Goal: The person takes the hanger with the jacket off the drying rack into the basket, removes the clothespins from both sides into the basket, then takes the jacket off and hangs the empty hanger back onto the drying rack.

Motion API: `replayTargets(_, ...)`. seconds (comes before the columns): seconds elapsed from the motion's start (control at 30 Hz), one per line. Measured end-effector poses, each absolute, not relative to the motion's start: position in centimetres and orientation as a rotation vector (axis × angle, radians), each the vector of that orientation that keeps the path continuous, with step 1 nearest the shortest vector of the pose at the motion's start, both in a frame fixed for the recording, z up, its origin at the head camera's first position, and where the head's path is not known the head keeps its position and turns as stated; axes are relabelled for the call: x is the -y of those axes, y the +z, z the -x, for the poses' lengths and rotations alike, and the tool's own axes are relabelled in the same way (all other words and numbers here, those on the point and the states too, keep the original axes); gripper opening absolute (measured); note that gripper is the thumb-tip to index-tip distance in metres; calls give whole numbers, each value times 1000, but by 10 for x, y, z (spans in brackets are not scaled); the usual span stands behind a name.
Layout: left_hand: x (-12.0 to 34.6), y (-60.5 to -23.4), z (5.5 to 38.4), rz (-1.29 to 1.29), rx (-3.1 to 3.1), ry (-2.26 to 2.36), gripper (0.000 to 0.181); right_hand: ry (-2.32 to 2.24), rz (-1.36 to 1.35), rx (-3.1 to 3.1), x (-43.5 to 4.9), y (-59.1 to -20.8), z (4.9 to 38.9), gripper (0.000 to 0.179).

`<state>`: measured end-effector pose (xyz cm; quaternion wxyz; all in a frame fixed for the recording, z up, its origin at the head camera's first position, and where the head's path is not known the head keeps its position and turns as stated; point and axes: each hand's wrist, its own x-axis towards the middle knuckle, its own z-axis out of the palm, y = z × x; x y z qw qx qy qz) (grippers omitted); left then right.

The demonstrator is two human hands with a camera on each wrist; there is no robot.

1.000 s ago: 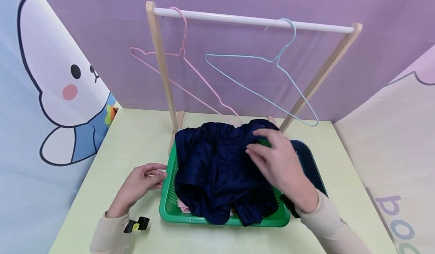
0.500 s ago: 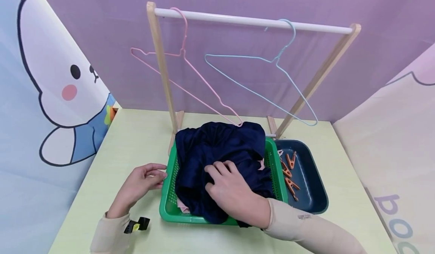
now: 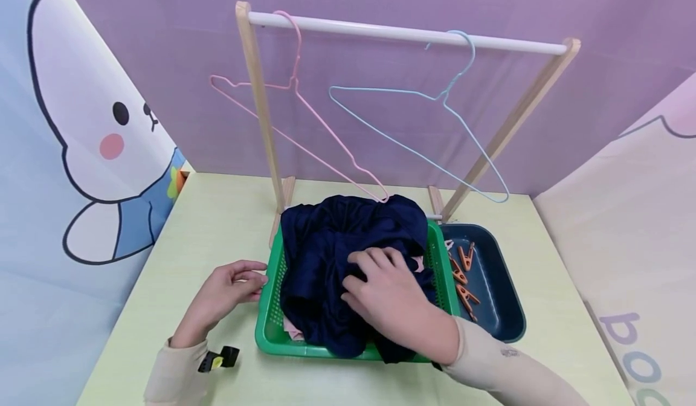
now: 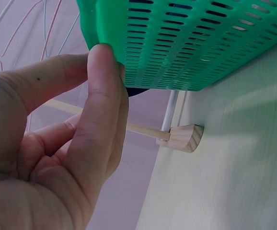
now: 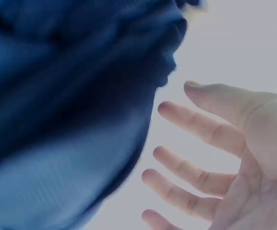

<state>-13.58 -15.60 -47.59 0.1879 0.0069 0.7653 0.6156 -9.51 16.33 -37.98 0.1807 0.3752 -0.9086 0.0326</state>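
Note:
A crumpled navy-blue garment (image 3: 326,255) fills most of the green basket (image 3: 262,333) and drapes over its far and near edges. At the basket's left rim is my left hand (image 3: 228,288); the left wrist view shows its thumb and fingers pinching the rim edge. Over the right part of the garment hovers my right hand (image 3: 388,294), its fingers spread and loosely bent. In the right wrist view those fingers (image 5: 191,122) stand apart from the cloth. Pink cloth (image 3: 293,330) peeks out beneath the navy garment.
Behind the basket stands a wooden rack with a white rail (image 3: 370,29), where a pink hanger (image 3: 326,125) and a light-blue hanger (image 3: 388,90) hang. To the right, a dark tray (image 3: 492,300) holds orange clothespins (image 3: 466,297). A dark strap (image 3: 220,359) is at my left cuff.
My right hand came from the basket's far right to its middle front, then shifted slightly right. The garment's right side dropped back inside the basket. My left hand stays put.

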Motion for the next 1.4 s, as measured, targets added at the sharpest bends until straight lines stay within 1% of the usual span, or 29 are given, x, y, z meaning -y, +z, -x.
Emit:
replayTargets(0.13, 156, -476, 136, -23, -2146, 1732, 40, 215, -972, 2552, -186, -362, 110, 13)
replayTargets(0.27, 157, -475, 136, -38, -2147, 1730, 40, 289, -844, 2577, -216, -356, 147, 12)
replayTargets(0.37, 157, -476, 137, -37, -2152, 1728, 39, 361, -751, 2683, -238, -362, 184, 15)
replayTargets(0.57, 157, -477, 138, -28, -2136, 1733, 37, 555, -529, 3036, -269, -384, 249, 28)
replayTargets(0.67, 157, -477, 138, -28, -2134, 1732, 37, 655, -504, 3157, -275, -392, 271, 31)
replayTargets(0.8, 158, -476, 138, -24, -2140, 1730, 37, 769, -517, 3224, -278, -399, 287, 27)
replayTargets(0.93, 158, -475, 138, -24, -2138, 1730, 37, 827, -525, 3201, -277, -399, 290, 19)
replayTargets(1.07, 158, -475, 138, -27, -2134, 1731, 37, 868, -577, 3086, -274, -392, 276, 15)
replayTargets(1.17, 157, -475, 138, -28, -2137, 1730, 37, 846, -637, 2950, -267, -382, 255, 12)
replayTargets(1.3, 158, -475, 138, -28, -2140, 1728, 38, 702, -698, 2736, -255, -366, 218, 7)
replayTargets(1.4, 158, -475, 138, -25, -2141, 1724, 38, 600, -804, 2518, -244, -358, 191, 5)
